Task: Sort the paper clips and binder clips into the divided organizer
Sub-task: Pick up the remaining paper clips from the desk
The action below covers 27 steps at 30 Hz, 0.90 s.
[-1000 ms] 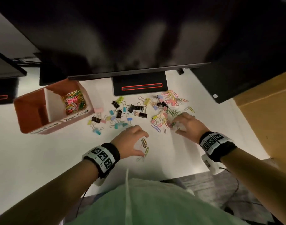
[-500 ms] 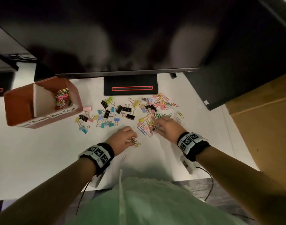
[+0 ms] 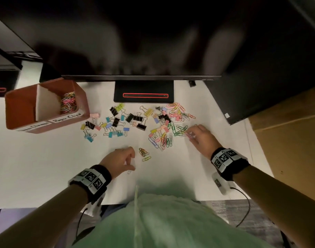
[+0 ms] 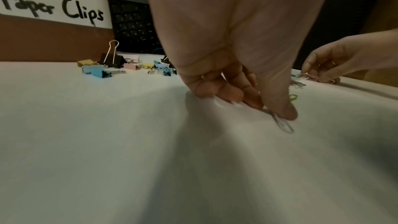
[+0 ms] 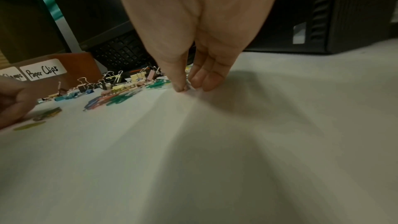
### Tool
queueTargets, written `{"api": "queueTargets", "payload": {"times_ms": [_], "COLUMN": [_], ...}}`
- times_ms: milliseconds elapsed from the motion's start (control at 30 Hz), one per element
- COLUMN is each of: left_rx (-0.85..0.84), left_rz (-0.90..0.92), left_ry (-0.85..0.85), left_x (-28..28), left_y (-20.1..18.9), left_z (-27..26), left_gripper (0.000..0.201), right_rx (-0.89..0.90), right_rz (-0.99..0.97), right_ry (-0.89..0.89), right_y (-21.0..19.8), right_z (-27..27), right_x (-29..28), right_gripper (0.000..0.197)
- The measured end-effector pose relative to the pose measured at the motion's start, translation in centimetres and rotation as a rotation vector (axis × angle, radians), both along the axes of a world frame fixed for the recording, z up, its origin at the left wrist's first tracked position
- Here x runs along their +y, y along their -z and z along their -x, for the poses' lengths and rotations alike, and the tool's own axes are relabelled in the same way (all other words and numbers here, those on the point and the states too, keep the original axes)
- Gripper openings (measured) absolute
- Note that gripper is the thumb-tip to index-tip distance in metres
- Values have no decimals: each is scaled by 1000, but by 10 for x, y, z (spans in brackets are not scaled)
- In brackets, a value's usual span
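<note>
The brown divided organizer point(image 3: 84, 102) stands at the back left, with coloured paper clips point(image 3: 68, 102) in its right compartment, labelled "Paper Clips" point(image 4: 53, 8). Binder clips point(image 3: 117, 122) lie scattered mid-table. A spread of loose paper clips point(image 3: 168, 133) lies to their right. A small pile of paper clips point(image 3: 144, 153) sits beside my left hand point(image 3: 133, 162), whose thumb and forefinger pinch a pale paper clip point(image 4: 284, 125) against the table. My right hand point(image 3: 190, 136) is at the spread's right edge, its thumb and forefinger pinching one paper clip point(image 5: 186, 88).
A black monitor point(image 3: 135, 42) overhangs the table's back, its stand point(image 3: 144, 94) just behind the clips. A keyboard point(image 4: 133, 28) lies under it. A dark computer tower point(image 3: 260, 77) stands at the right. The white table's front edge is close to my body.
My left hand let go of the small pile and drew back to the lone pale clip. My right hand moved from the middle of the spread to its right edge.
</note>
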<state>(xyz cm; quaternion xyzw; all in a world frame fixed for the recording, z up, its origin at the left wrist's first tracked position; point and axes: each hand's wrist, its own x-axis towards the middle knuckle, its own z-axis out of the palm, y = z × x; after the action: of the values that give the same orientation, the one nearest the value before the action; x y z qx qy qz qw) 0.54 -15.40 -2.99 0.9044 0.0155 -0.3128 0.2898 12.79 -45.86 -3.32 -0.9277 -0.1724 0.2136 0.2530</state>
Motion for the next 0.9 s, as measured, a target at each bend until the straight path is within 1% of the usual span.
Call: {"api": "queueTargets", "payload": {"times_ms": [100,200,267,300,400,467,500,567,633,733,800,900], "left_rx": [-29,-85,-133,-174,-308,-305,-287,-262,-275,-312,-318,-338], "left_rz": [42,104,141,124,34,-1,-14,-28,2,61,91,103], "left_ry": [-82,-138,-147,-127,-59,-32,-12,26,23,-31,-68,-78], "left_x": [-9,-22,-30,-32,-32,-34,-36,-41,-43,-40,-39,-38], "left_y": [-3,-3,-5,-6,-5,-1,1,5,7,11,13,15], "left_z": [-12,-26,-32,-33,-28,-22,-20,-19,-21,-26,-29,-35], "left_gripper": [23,15,17,23,51,66,71,72,60,35,24,15], "right_rx": [35,104,121,120,117,107,95,74,68,69,85,97], "right_rz": [-53,-64,-79,-74,5,73,96,117,87,11,-16,-30], "right_ry": [-26,-107,-141,-158,-205,-214,-214,-223,-215,-193,-194,-196], "right_y": [-3,-10,-14,-15,-14,-10,-8,-4,-2,-1,-2,-3], "right_z": [4,7,8,9,15,19,20,21,20,13,8,2], "right_x": [22,44,52,55,62,68,72,78,82,82,82,80], "right_gripper": [22,30,38,43,61,73,75,72,59,38,32,27]}}
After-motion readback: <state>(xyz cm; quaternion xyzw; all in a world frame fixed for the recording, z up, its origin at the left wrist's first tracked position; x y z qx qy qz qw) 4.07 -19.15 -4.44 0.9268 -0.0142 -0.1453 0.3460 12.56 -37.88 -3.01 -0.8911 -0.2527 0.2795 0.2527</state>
